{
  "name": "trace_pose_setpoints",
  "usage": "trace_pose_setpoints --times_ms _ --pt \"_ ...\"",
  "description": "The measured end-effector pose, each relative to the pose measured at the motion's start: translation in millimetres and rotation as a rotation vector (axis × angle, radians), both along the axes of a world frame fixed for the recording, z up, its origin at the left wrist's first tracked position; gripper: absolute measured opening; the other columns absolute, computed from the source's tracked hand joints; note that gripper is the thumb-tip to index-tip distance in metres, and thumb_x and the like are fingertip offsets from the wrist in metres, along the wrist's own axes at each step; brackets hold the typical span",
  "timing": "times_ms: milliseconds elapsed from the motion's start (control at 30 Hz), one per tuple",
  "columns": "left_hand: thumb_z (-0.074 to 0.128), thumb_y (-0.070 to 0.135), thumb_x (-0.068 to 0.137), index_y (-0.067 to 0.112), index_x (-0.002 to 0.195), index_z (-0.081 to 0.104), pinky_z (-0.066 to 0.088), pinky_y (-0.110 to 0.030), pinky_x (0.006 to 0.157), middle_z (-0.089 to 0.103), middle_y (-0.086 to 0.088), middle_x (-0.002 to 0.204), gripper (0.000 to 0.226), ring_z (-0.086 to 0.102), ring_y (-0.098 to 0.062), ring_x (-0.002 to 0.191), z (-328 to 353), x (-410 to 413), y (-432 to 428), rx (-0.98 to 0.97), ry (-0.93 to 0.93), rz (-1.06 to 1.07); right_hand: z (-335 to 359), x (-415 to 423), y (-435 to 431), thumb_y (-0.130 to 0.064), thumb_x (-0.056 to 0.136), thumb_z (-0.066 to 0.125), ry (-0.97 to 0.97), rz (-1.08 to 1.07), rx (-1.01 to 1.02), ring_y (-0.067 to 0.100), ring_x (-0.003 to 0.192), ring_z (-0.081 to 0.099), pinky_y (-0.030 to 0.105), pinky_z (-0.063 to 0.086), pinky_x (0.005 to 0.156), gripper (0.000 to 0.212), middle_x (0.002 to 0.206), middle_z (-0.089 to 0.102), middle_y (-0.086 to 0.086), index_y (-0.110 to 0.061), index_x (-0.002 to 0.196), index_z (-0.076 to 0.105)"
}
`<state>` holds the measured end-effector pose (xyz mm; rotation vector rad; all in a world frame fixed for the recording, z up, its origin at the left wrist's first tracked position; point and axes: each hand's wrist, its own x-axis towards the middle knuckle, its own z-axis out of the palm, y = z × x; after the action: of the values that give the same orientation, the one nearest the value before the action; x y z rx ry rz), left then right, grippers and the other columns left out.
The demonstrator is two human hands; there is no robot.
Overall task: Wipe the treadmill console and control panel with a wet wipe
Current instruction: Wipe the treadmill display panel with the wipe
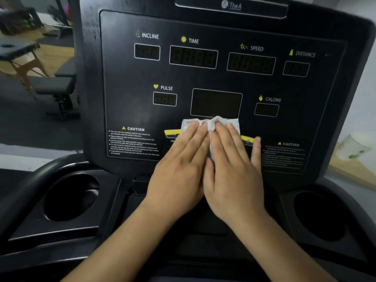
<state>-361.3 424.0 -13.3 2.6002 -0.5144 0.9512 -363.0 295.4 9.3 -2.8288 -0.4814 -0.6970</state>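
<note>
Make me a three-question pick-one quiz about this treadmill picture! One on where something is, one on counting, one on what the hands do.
1. Where is the wipe?
A. just under the middle screen
B. on the floor
C. over the TIME label

2. How many cup holders?
A. one
B. two
C. four

3. What are the hands doing?
A. making fists
B. pressing flat on the wipe
C. waving in the air

Answers: 1 A, it lies just below that screen. 2 B, one each side. 3 B, straight fingers rest on it.
</note>
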Motion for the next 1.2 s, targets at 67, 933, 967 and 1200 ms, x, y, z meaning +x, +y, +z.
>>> trace_pose_setpoints --times_ms 67,933,967,1200 --pt "0.042 0.021 0.100 0.001 0.142 0.050 0.035 -0.040 0.116 0.041 -0.011 0.155 0.047 0.027 -0.023 0.149 -4.8 -4.7 3.3 -0.002 -0.001 0.006 -6.0 -4.9 0.3 -0.032 0.098 0.026 0.003 0.006 -0.001 0.015 0.148 0.012 0.060 0.013 0.116 0.055 0.159 0.023 0.000 -0.012 0.148 0.034" --pt "0.040 0.024 0.102 0.000 0.145 0.045 0.031 -0.041 0.119 0.037 -0.014 0.157 0.049 0.023 -0.025 0.151 -0.3 -3.3 54.1 0.054 0.001 0.018 -5.0 -8.6 50.5 -0.037 0.098 0.025 -0.001 0.010 0.000 0.013 0.148 0.011 0.060 0.012 0.116 0.057 0.159 0.022 -0.001 -0.012 0.148 0.034" --pt "0.041 0.024 0.102 0.000 0.145 0.045 0.031 -0.042 0.119 0.037 -0.014 0.157 0.049 0.022 -0.025 0.151 -5.8 -8.4 55.8 0.071 0.004 0.017 -10.9 -13.5 51.2 -0.037 0.098 0.026 0.008 0.015 -0.008 0.014 0.148 0.012 0.060 0.013 0.115 0.057 0.159 0.022 -0.001 -0.012 0.148 0.034" --pt "0.042 0.026 0.099 0.001 0.142 0.051 0.037 -0.041 0.116 0.043 -0.012 0.153 0.050 0.031 -0.024 0.148 -6.0 -14.6 76.3 0.050 -0.001 0.026 -8.8 -11.9 60.0 -0.043 0.096 0.033 -0.018 0.035 -0.030 0.015 0.147 0.019 0.063 0.013 0.114 0.058 0.156 0.030 0.001 -0.012 0.145 0.041"
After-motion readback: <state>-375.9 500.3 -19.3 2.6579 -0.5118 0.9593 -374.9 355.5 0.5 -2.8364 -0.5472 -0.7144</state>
